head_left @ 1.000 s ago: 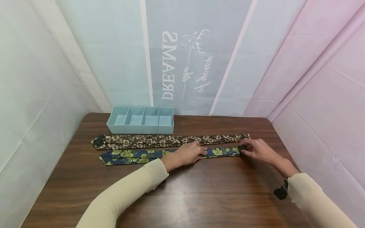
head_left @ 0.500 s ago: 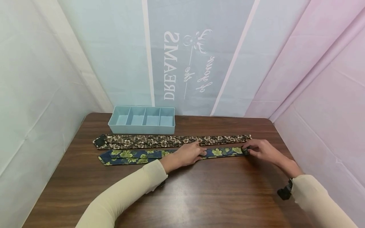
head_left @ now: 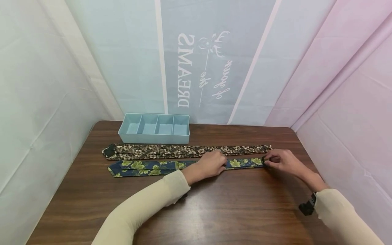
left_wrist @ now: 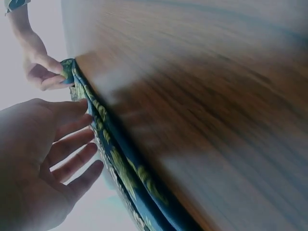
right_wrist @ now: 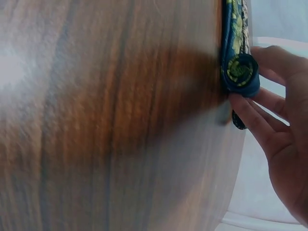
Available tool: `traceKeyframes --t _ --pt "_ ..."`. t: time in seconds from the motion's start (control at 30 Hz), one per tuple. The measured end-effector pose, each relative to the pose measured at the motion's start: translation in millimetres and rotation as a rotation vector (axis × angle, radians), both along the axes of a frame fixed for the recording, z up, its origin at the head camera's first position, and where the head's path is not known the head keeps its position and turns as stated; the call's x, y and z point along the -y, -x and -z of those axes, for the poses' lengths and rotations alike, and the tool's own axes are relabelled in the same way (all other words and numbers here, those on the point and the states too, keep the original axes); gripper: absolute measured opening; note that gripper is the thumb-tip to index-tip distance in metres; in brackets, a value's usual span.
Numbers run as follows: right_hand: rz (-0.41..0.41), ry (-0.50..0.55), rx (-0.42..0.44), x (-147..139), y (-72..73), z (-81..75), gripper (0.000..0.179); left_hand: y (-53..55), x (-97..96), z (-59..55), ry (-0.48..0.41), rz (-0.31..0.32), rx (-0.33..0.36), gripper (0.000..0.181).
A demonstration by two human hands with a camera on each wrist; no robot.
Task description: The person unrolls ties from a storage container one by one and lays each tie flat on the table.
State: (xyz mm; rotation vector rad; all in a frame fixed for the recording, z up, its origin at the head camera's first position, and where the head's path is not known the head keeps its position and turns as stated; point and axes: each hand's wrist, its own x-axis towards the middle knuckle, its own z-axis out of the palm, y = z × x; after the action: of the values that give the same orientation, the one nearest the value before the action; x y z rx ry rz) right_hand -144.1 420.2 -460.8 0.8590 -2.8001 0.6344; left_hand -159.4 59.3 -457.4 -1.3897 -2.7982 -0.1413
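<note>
A navy tie with yellow-green flowers lies lengthwise on the table, its broad end to the left. Its right end is wound into a small roll, which my right hand pinches between thumb and fingers. My left hand is over the middle of the same tie, hiding part of it. In the left wrist view its fingers are spread and loosely bent by the tie's edge; whether they touch it I cannot tell. Behind lies a second tie, dark with cream flowers, flat and full length.
A light blue tray with several compartments stands at the back left of the brown wooden table. Pale cloth walls enclose the table at the back and both sides.
My left hand has shifted a little to the right along the navy tie. My right hand, still pinching the rolled end, has moved slightly right. The dark flowered tie and tray stay put.
</note>
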Motion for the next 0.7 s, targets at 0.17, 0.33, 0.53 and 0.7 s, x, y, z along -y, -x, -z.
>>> traceKeyframes --t 0.17,0.33,0.53,0.7 --pt "0.049 -0.036 0.028 3 -0.6 0.1 0.019 2.0 -13.7 2.4 0.005 0.029 0.002 0.023" --pt "0.045 -0.037 0.057 4 -0.8 -2.0 0.021 3.8 -20.9 3.3 0.022 0.046 0.015 0.032" --pt "-0.033 -0.098 -0.01 1 -1.5 -2.3 0.03 4.8 -26.0 4.7 0.042 0.052 0.031 0.031" --pt "-0.054 -0.113 -0.009 -2 -2.8 -1.4 0.03 4.0 -25.6 4.8 0.06 0.035 0.052 0.03"
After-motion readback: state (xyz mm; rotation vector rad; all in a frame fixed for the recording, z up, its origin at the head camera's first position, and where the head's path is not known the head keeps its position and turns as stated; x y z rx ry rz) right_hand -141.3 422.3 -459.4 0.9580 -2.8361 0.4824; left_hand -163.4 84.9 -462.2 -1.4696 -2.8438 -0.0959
